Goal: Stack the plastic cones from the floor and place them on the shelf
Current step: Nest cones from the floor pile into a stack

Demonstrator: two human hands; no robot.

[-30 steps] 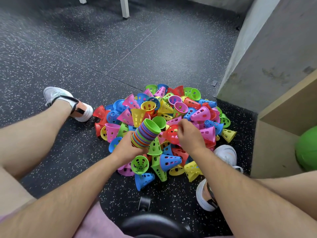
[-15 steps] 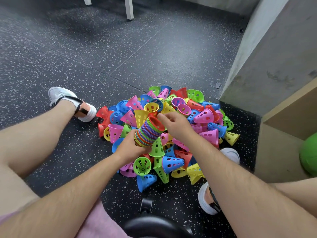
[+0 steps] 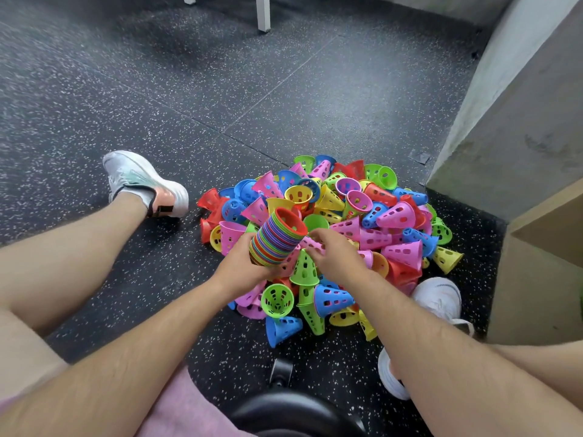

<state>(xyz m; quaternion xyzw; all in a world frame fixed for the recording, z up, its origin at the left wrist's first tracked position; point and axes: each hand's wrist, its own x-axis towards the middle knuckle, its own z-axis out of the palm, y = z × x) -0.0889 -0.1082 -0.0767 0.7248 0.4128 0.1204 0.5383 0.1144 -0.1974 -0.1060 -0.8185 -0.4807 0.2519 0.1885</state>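
Note:
A heap of loose perforated plastic cones (image 3: 372, 216) in pink, blue, green, yellow and red lies on the dark speckled floor between my feet. My left hand (image 3: 243, 266) grips a tilted stack of nested cones (image 3: 277, 239) at its lower end, and a red cone is on top with its mouth facing up. My right hand (image 3: 336, 257) is just right of the stack, low over the heap. Its curled fingers pinch a pink cone (image 3: 312, 245) lying beside the stack. The wooden shelf (image 3: 549, 216) stands at the right edge.
A grey concrete wall corner (image 3: 504, 121) rises behind the heap on the right. My left shoe (image 3: 142, 184) and right shoe (image 3: 438, 298) flank the heap. A black stool wheel and seat (image 3: 284, 405) are below me. White furniture legs (image 3: 263, 14) stand far back.
My right hand took a red cone from the heap and set it on the stack, whose top was green. The hand then dropped to a pink cone beside the stack.

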